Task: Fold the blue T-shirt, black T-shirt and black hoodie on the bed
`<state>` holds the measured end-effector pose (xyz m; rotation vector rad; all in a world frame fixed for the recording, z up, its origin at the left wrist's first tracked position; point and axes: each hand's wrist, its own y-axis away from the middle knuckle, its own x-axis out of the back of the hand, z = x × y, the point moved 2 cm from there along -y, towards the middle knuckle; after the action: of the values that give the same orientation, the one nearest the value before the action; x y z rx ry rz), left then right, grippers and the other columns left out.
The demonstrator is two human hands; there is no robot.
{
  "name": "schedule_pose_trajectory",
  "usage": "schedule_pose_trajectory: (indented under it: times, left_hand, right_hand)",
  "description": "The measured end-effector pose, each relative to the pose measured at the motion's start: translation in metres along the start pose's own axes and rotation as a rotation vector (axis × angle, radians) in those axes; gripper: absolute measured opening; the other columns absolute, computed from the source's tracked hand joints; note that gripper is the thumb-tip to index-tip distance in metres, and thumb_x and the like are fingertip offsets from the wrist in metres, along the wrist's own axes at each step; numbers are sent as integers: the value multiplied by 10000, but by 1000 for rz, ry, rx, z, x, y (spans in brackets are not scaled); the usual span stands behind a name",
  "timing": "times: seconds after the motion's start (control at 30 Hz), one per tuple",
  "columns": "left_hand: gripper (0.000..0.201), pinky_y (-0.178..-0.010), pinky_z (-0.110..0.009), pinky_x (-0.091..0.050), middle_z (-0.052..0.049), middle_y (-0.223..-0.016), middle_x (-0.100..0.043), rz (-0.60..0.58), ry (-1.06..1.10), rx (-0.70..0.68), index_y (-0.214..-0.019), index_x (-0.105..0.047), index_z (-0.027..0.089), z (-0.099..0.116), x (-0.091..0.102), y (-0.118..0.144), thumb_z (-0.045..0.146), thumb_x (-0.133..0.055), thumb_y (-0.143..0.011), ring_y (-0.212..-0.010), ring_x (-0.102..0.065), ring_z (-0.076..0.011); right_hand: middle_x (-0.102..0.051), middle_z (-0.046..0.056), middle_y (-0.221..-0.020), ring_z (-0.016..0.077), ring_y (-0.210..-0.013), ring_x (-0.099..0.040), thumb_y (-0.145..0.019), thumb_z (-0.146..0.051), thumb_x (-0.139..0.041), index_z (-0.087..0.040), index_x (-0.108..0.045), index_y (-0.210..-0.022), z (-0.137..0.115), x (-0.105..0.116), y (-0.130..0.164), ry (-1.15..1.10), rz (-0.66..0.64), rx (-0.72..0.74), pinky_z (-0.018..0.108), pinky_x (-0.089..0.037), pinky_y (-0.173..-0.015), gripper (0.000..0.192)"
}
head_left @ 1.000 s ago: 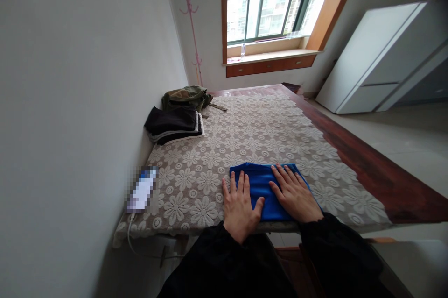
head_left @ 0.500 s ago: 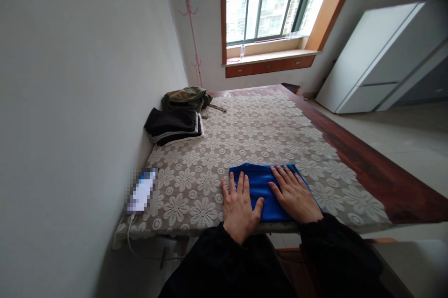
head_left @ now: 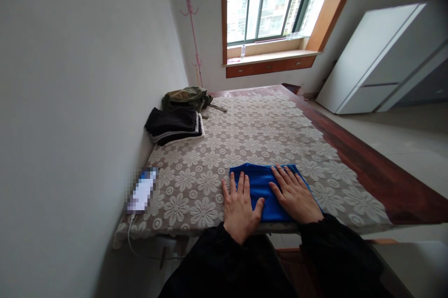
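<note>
Hands: two, left hand (head_left: 240, 208) and right hand (head_left: 295, 196), fingers slightly spread, flat on one folded blue cloth (head_left: 262, 187); far left, two clothes piles (head_left: 177, 116).

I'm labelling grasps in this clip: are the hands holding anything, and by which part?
Nothing is gripped. The left hand and right hand lie flat, palms down, on the folded blue cloth.

head cam | looks forward and down along bed (head_left: 266, 134) | tilted | hands near bottom edge
</note>
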<state>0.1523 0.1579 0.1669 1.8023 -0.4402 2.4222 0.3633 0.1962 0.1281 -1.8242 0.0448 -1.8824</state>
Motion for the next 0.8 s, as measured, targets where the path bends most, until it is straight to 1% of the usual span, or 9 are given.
schedule_pose_trajectory:
  times: [0.2,0.3,0.53,0.7,0.8]
  left_hand:
    - [781,-1292,-666,-184,-48,-1735,-269,0,13,4,-1670,-238,207,0,0,0,626,-332,-1018,-1622,-108,-359]
    - [791,-1290,-664,-198,-48,-1736,-263,1,-4,-5,-1675,-221,209,-1,-2,0,620,-358,-1013,-1623,-88,-362]
    - [787,-1292,-667,-182,-54,-1740,-248,-1,8,-3,-1665,-249,195,-1,-2,0,638,-312,-1019,-1624,-81,-360]
    - [786,-1290,-667,-188,-58,-1736,-260,-1,2,-8,-1668,-240,197,-1,0,0,623,-340,-1015,-1624,-84,-360]
    - [783,-1292,-669,-182,-54,-1735,-265,-5,11,-4,-1667,-242,194,-1,0,0,614,-350,-1015,-1623,-93,-359]
  right_hand:
    - [-369,104,-1682,327,-1550,-340,-1079,-370,-340,-186,-103,-1695,1,-3,0,4,23,-21,539,-341,-1230,685]
    - [-369,100,-1683,325,-1542,-357,-1079,-381,-341,-194,-77,-1696,1,-3,0,10,28,-31,533,-344,-1229,696]
    - [-356,125,-1684,342,-1554,-326,-1082,-349,-339,-159,-57,-1693,1,-3,1,16,34,14,549,-330,-1231,699]
    - [-355,122,-1685,338,-1555,-325,-1085,-339,-331,-176,-54,-1694,0,-1,1,10,27,16,551,-337,-1227,689]
    - [-360,125,-1682,339,-1555,-324,-1087,-345,-324,-169,-77,-1694,0,-1,0,13,24,9,552,-336,-1227,679]
